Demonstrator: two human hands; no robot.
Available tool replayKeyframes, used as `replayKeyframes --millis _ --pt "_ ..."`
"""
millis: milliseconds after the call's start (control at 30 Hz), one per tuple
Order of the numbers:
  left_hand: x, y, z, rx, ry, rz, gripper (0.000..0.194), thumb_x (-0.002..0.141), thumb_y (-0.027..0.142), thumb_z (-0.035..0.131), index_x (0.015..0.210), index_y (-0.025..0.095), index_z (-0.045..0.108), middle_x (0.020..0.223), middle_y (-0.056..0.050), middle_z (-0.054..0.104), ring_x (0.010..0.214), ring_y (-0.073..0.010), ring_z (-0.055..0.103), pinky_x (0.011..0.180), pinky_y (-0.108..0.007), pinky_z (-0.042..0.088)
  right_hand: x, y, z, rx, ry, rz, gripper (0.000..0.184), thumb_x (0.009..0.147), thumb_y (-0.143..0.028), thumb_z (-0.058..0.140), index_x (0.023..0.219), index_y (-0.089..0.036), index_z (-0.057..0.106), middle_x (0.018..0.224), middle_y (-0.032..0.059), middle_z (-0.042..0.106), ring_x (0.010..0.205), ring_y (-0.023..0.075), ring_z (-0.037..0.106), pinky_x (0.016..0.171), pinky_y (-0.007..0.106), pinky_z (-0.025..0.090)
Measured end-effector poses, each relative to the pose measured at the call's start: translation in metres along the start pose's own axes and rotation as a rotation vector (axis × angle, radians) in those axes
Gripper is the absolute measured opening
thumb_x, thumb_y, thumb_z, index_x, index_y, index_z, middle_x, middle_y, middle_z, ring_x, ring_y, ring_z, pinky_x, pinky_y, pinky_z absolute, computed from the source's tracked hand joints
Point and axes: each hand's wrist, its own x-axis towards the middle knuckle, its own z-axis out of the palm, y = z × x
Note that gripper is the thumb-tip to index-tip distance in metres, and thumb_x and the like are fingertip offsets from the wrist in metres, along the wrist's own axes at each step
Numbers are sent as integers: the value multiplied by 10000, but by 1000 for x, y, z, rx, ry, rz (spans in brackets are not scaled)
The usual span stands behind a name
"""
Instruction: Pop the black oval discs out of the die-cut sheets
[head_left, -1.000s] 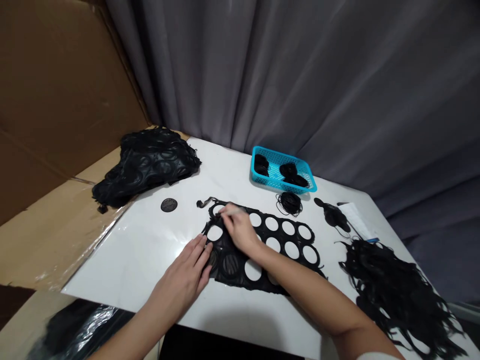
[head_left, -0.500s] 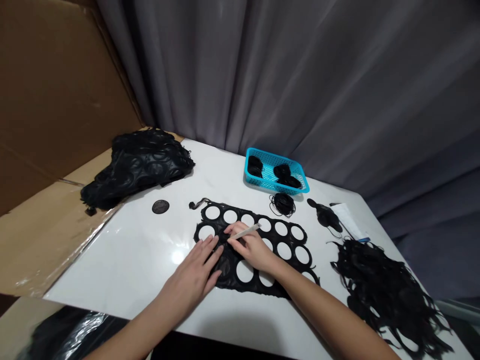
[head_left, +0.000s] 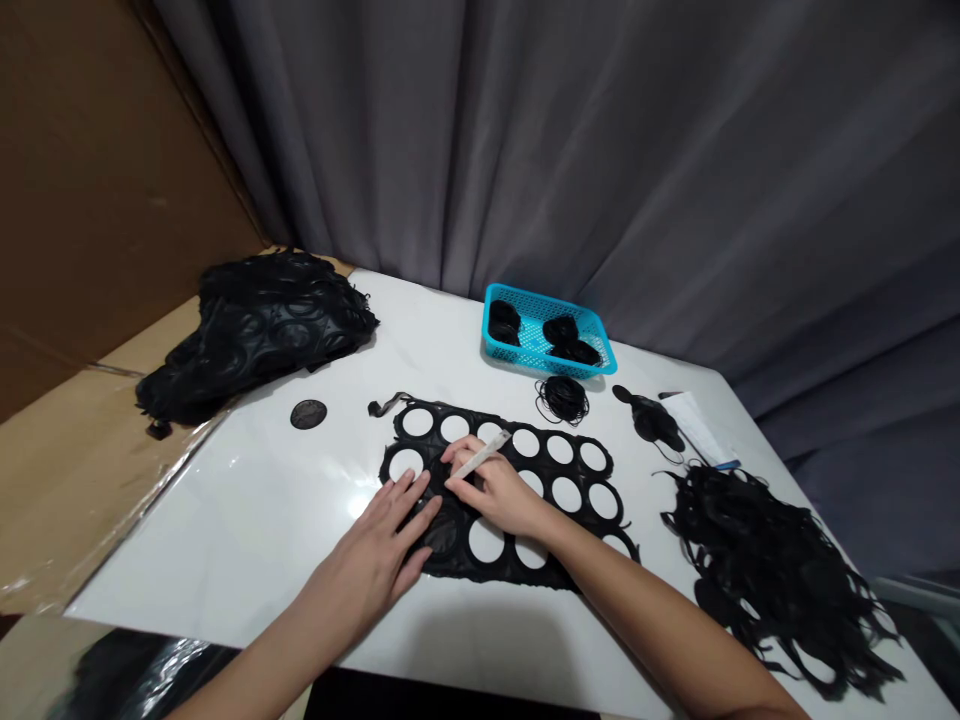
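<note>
The right hand (head_left: 499, 492) is curled, pinching a slim pale tool (head_left: 484, 454) over the black sheet (head_left: 546, 468); its tip is hidden. The left hand (head_left: 390, 530), open with fingers spread, rests on the sheet's left end. The step seems to be tool work there, calling next for steady pressure and a flat sheet. That sheet lies on the white table (head_left: 225, 540), nearer than the blue basket (head_left: 525, 356).

Black, flat, rubbery-looking sheet (head_left: 546, 468): bore rows of round holes showing white. Turquoise, rectangular plastic basket (head_left: 525, 353): carried a lattice pattern. Slim, straight tool (head_left: 484, 453): was whitish. Smooth, glossy table (head_left: 247, 520): was white. Pleated fabric curtain (head_left: 600, 150): was grey.
</note>
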Motion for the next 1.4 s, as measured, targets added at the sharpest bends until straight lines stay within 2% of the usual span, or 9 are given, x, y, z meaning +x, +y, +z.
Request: replayKeyframes --millis 233,367,467,633,700,800,967,1167,1400 --pt "0 1 -1 30 5 15 492 993 235 501 1479 172 466 1576 -135 402 1443 -319 388 1134 -511 412 0 -3 -1 -107 -5 -39 148 947 -164 583 813 -204 536 1118 58 582 1037 192 580 952 346 455" --pt "0 0 0 30 7 16 499 991 230 497 1485 178 456 1570 -128 413 1441 -311 394 1137 -509 410 -10 -5 16 -330 23 -133 75 956 -140 534 936 -194 584 1192 123 578 1109 248 530 953 390 486" --pt "1 0 0 22 8 17 474 990 250 505 1456 168 489 1559 -127 431 1440 -309 396 1150 -503 394 -11 -1 28 -471 60 -178 205 944 -75 462 1051 -182 600 1265 165 579 1151 281 504 948 431 499" --pt "0 -1 0 6 1 1 440 988 232 500 1424 191 531 1569 -116 419 1454 -312 370 1152 -500 390 10 16 3 -246 332 -2 198 978 -160 425 992 -206 616 992 90 681 935 232 617 875 384 510" --pt "-1 -1 -1 -7 12 -9 450 986 234 508 1435 202 521 1573 -110 414 1449 -308 380 1146 -495 401 14 18 -10 -113 363 112 151 974 -233 466 935 -212 610 915 52 694 842 212 638 814 348 508" --pt "0 0 -1 -7 17 -11 437 990 245 515 1424 197 533 1561 -113 432 1437 -309 400 1139 -498 411 8 15 -16 -15 315 148 148 966 -291 508 866 -217 588 922 33 700 848 201 648 813 327 493" --pt "3 4 5 44 29 -53 452 993 374 543 1407 192 554 1515 -130 492 1403 -340 446 1108 -526 436 -5 3 -2 -38 156 -18 158 968 -218 529 812 -217 550 1099 61 660 1070 201 610 976 346 435" --pt "4 7 7 86 37 -36 446 1001 324 518 1427 192 533 1521 -133 485 1415 -337 429 1108 -520 431 -6 -6 -3 -56 44 -1 150 957 -190 574 809 -205 550 1203 68 584 1107 197 574 996 365 417" --pt "2 5 7 74 35 -26 440 1004 298 511 1431 197 532 1527 -134 477 1431 -335 404 1119 -522 417 -2 -7 -6 -55 -7 3 137 935 -170 602 810 -204 559 1207 71 555 1126 200 562 1004 371 411"
